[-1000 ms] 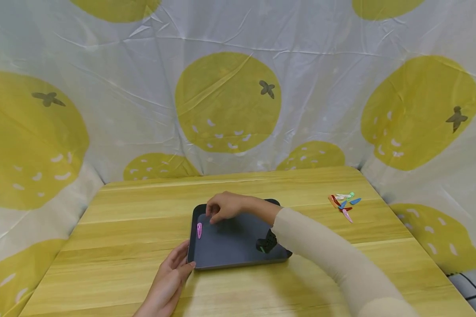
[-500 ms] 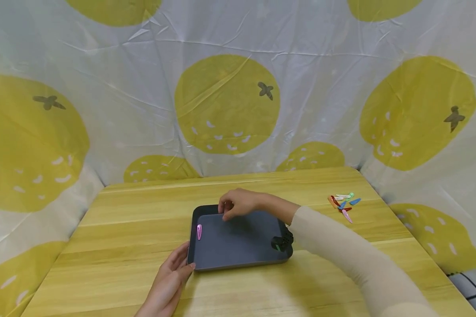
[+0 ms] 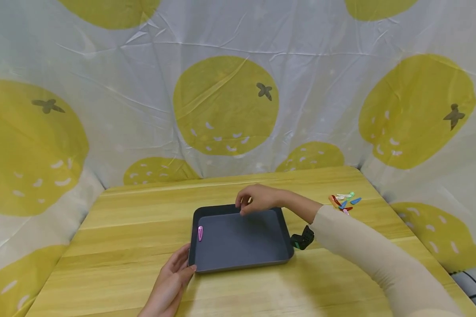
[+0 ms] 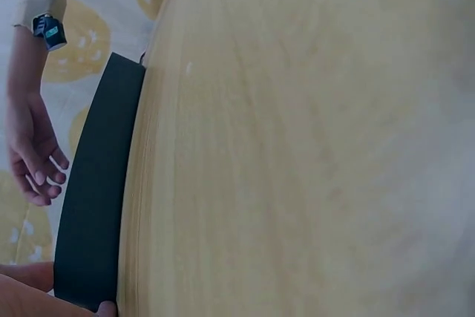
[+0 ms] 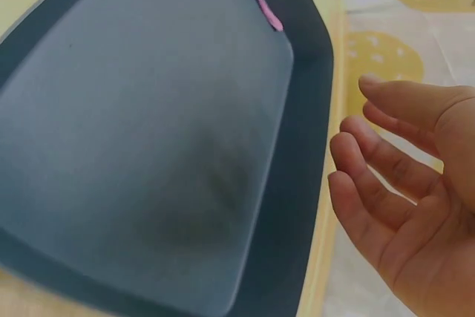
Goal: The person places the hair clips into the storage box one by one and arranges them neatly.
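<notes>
A dark grey rectangular baking tray (image 3: 242, 242) lies on the wooden table. Along its left side, inside, rests one pink snap hair clip (image 3: 200, 234), visible also in the right wrist view as a pink hair clip (image 5: 268, 11). My left hand (image 3: 170, 277) holds the tray's near left corner, thumb at the rim and fingers along the outer side. Over the tray's far edge hovers my right hand (image 3: 259, 198), its fingers loosely bent with nothing between them. The right wrist view shows that right hand (image 5: 415, 183) bare, apart from the tray.
Several coloured hair clips (image 3: 343, 202), in red, blue, orange, white, green and pink, lie in a loose pile at the table's right. A lemon-printed curtain (image 3: 226, 105) hangs behind the table (image 3: 143, 220). A black device (image 3: 303, 238) sits on my right wrist.
My right hand has moved right and slightly away, from near the pink hair clip to the tray's far edge. The left hand keeps its hold, and the tray stays in place.
</notes>
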`<state>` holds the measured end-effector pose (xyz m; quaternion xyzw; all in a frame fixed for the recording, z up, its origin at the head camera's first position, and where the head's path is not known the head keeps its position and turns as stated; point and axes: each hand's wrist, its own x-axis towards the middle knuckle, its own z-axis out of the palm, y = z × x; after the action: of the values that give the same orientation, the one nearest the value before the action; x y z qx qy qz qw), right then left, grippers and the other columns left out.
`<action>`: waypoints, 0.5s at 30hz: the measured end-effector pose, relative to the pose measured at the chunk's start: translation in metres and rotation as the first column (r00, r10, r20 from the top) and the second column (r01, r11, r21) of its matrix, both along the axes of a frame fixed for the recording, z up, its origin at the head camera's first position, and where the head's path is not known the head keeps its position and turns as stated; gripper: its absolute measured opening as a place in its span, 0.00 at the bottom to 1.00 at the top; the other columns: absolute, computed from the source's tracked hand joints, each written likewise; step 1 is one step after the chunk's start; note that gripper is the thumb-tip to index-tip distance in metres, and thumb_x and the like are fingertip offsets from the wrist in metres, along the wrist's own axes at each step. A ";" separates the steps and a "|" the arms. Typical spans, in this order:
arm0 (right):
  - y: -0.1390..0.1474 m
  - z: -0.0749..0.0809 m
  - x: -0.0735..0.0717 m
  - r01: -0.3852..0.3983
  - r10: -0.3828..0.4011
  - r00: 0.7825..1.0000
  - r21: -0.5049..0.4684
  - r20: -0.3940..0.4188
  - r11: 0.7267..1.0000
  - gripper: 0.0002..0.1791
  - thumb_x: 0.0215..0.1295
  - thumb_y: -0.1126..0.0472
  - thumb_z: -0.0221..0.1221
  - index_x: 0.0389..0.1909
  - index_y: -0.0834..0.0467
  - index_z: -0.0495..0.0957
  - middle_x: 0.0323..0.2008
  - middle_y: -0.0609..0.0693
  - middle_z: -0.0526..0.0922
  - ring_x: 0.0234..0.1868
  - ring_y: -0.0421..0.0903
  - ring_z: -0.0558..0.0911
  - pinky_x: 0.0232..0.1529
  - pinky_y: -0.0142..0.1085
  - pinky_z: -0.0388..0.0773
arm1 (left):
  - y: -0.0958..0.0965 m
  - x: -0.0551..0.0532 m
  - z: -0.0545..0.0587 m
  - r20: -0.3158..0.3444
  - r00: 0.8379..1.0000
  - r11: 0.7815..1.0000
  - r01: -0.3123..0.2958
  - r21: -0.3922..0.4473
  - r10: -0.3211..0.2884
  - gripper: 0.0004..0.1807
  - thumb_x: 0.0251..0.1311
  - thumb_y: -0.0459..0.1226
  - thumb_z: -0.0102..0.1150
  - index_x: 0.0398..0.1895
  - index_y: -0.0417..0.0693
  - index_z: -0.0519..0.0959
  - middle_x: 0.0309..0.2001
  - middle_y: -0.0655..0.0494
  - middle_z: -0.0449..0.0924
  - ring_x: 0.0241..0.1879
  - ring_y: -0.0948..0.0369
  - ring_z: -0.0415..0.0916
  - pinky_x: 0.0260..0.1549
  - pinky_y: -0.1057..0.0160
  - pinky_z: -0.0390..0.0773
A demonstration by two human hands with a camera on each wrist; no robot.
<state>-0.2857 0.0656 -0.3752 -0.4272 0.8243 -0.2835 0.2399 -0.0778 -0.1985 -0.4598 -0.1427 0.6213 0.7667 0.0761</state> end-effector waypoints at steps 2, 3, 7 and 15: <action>0.006 0.001 0.000 0.017 -0.017 1.000 -0.004 0.008 1.000 0.14 0.72 0.62 0.65 0.55 0.63 0.81 0.47 0.50 0.83 0.48 0.41 0.82 0.53 0.38 0.80 | 0.000 0.000 0.000 0.007 1.000 1.000 -0.004 0.001 0.004 0.39 0.68 0.21 0.50 0.81 0.37 0.51 0.79 0.33 0.48 0.77 0.39 0.47 0.72 0.43 0.56; 0.009 0.001 0.000 0.025 -0.025 1.000 -0.005 0.011 1.000 0.14 0.72 0.62 0.65 0.55 0.63 0.82 0.47 0.49 0.83 0.48 0.41 0.82 0.53 0.38 0.80 | 0.000 0.001 0.000 0.008 1.000 1.000 -0.005 0.003 0.005 0.40 0.68 0.21 0.50 0.81 0.37 0.51 0.79 0.32 0.48 0.77 0.39 0.47 0.72 0.43 0.56; 0.021 0.000 0.001 0.047 -0.047 0.999 -0.015 0.027 0.999 0.14 0.72 0.62 0.64 0.54 0.62 0.81 0.45 0.46 0.83 0.48 0.42 0.82 0.53 0.39 0.80 | -0.002 0.001 -0.001 0.016 1.000 1.000 -0.015 0.007 0.015 0.40 0.68 0.20 0.50 0.81 0.37 0.50 0.79 0.32 0.47 0.77 0.39 0.46 0.72 0.44 0.56; 0.053 -0.004 -0.003 0.128 -0.126 0.990 -0.031 0.060 0.991 0.12 0.74 0.61 0.63 0.54 0.61 0.81 0.43 0.47 0.83 0.47 0.45 0.82 0.48 0.40 0.82 | 0.003 -0.002 0.000 0.016 1.000 0.999 -0.021 0.035 0.021 0.40 0.67 0.19 0.48 0.81 0.37 0.50 0.79 0.32 0.46 0.77 0.39 0.46 0.73 0.43 0.54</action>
<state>-0.2884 0.1187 -0.3796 -0.3697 0.8376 -0.3245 0.2377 -0.0794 -0.1954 -0.4593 -0.1537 0.6055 0.7772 0.0754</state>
